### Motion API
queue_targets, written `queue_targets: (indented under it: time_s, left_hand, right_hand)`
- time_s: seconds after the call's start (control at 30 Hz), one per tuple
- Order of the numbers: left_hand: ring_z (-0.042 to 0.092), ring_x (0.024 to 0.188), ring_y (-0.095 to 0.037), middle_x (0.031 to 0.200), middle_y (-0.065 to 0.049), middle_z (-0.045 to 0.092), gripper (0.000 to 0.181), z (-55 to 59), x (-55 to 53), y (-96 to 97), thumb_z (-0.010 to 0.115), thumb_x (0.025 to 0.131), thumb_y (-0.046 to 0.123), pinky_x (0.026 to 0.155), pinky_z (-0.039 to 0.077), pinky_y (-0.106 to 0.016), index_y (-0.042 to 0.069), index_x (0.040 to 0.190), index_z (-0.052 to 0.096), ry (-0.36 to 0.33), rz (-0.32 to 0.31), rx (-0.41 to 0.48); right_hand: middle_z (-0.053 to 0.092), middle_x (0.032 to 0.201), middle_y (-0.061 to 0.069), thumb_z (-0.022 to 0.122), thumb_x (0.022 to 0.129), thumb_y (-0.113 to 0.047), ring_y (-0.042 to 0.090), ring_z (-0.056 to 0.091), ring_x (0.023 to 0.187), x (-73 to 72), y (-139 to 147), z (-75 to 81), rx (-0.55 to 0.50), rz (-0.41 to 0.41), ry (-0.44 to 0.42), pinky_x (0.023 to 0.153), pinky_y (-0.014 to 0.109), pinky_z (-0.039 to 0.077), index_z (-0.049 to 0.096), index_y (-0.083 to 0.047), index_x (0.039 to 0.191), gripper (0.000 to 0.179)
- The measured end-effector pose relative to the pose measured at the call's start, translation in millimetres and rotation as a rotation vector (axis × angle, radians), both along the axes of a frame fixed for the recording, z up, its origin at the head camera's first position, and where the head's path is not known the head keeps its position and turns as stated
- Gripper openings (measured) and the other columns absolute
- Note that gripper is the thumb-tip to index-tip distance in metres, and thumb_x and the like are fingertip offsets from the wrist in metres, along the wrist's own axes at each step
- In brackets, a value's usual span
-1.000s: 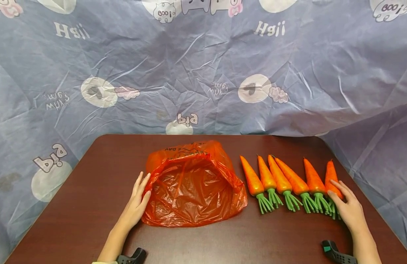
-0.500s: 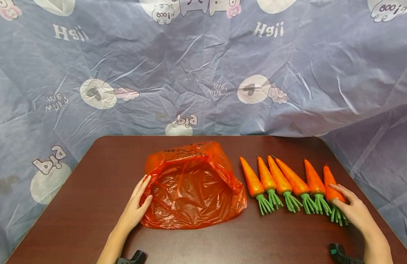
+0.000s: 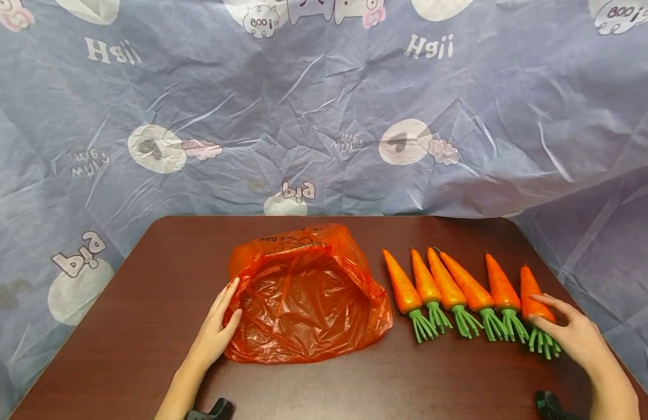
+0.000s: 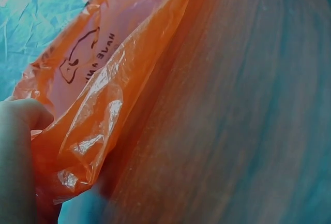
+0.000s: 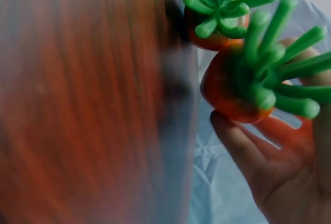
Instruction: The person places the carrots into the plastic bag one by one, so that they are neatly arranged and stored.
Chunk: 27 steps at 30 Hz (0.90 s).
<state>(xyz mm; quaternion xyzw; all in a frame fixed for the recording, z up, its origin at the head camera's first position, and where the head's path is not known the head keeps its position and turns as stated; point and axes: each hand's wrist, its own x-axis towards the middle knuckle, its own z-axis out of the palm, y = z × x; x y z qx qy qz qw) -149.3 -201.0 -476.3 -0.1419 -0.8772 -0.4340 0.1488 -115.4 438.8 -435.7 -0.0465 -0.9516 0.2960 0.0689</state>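
Observation:
A red-orange plastic bag (image 3: 308,315) lies on the table with its mouth gaping toward me. My left hand (image 3: 213,332) holds the left rim of that bag; in the left wrist view a digit (image 4: 33,114) hooks over the film's edge. Far right, my right hand (image 3: 578,335) grips the rightmost carrot (image 3: 534,303) near its thick end, thumb on one side and fingers on the other. Its green stems (image 5: 264,74) point toward the right wrist camera. The neighbouring carrot (image 3: 500,283) lies just left of it.
Several more carrots (image 3: 403,286) lie in a row between bag and right hand, stems toward me. The brown table (image 3: 145,291) has its right edge close beside the right hand. A printed blue-grey cloth (image 3: 324,116) hangs behind. Black bands (image 3: 213,411) sit at the wrists.
The right hand has moved right and nearer to me, and the rightmost carrot has slid toward me with its stems swung right. The left hand has stayed almost still at the bag.

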Motion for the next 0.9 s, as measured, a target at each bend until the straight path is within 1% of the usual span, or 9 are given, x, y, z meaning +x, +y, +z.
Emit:
queue_targets:
  time_s: [0.17,0.37,0.43,0.53,0.6,0.67,0.77,0.83,0.9]
  left_hand:
    - [0.022,0.132,0.0,0.145,-0.01,0.032,0.065,1.2,0.8,1.6,0.055,0.088,0.009,0.104,0.028,-0.049,0.027,0.144,0.026,0.005,0.02,-0.022]
    - [0.023,0.129,0.005,0.144,-0.01,0.034,0.065,1.2,2.2,2.1,0.055,0.088,0.008,0.1,0.029,-0.053,0.025,0.144,0.026,0.011,0.017,-0.01]
    - [0.023,0.129,0.005,0.144,-0.01,0.034,0.065,0.9,2.5,2.2,0.055,0.088,0.008,0.105,0.028,-0.043,0.025,0.144,0.026,0.009,0.021,-0.011]
    - [0.023,0.13,0.003,0.145,-0.009,0.033,0.065,1.3,2.6,2.7,0.054,0.089,0.009,0.107,0.022,-0.023,0.027,0.144,0.025,-0.005,0.025,-0.012]
    - [0.025,0.132,-0.004,0.146,-0.01,0.031,0.065,2.0,2.3,2.9,0.054,0.089,0.01,0.108,0.022,-0.023,0.027,0.145,0.023,-0.01,0.021,-0.004]
    - [0.026,0.132,-0.014,0.146,-0.013,0.03,0.066,2.2,1.9,2.6,0.053,0.09,0.01,0.109,0.025,-0.039,0.027,0.145,0.022,-0.012,0.015,0.004]
    - [0.027,0.131,-0.023,0.146,-0.015,0.029,0.066,1.8,1.4,2.0,0.053,0.09,0.009,0.1,0.026,-0.06,0.026,0.145,0.021,-0.011,0.007,0.015]
    - [0.026,0.132,-0.019,0.146,-0.014,0.029,0.066,1.3,1.3,1.6,0.052,0.09,0.009,0.102,0.026,-0.057,0.027,0.145,0.021,-0.011,0.008,0.012]
    - [0.024,0.133,-0.011,0.146,-0.012,0.029,0.066,1.2,1.5,1.6,0.052,0.09,0.009,0.109,0.024,-0.042,0.027,0.145,0.021,-0.009,0.012,0.01]
  right_hand:
    - [0.01,0.11,-0.054,0.055,0.088,-0.038,0.015,0.009,0.135,3.7,-9.9,13.5,-0.018,-0.026,-0.008,0.087,0.06,0.026,0.037,-0.024,0.14,0.056]
    - [0.012,0.115,-0.053,0.059,0.087,-0.035,-0.017,0.006,0.122,5.6,-24.6,29.9,-0.01,-0.018,0.073,0.095,0.066,0.018,0.039,-0.022,0.139,0.057]
    - [0.013,0.116,-0.053,0.06,0.086,-0.033,-0.022,0.006,0.117,6.7,-30.3,35.6,-0.007,-0.003,0.102,0.098,0.065,0.015,0.04,-0.021,0.138,0.057]
    - [0.015,0.119,-0.052,0.061,0.086,-0.031,-0.026,0.008,0.112,8.3,-39.1,45.3,0.007,0.02,0.136,0.111,0.049,0.008,0.041,-0.023,0.137,0.056]
    - [0.017,0.122,-0.051,0.062,0.086,-0.029,-0.028,0.009,0.111,8.9,-45.0,52.0,0.017,0.038,0.161,0.112,0.028,0.005,0.042,-0.025,0.137,0.055]
    - [0.019,0.124,-0.05,0.062,0.085,-0.027,-0.03,0.012,0.108,9.6,-51.7,58.2,0.024,0.056,0.181,0.102,0.009,0.004,0.044,-0.027,0.135,0.054]
    - [0.022,0.127,-0.048,0.064,0.084,-0.025,-0.031,0.014,0.108,10.8,-62.7,66.7,0.028,0.087,0.198,0.092,0.0,0.004,0.047,-0.027,0.134,0.052]
    - [0.024,0.128,-0.047,0.064,0.084,-0.024,-0.031,0.015,0.109,12.1,-70.8,71.4,0.025,0.108,0.202,0.089,-0.001,0.005,0.049,-0.026,0.132,0.051]
    - [0.026,0.129,-0.046,0.065,0.083,-0.022,-0.031,0.016,0.111,13.3,-78.9,75.6,0.018,0.135,0.215,0.087,-0.002,0.007,0.051,-0.024,0.13,0.049]
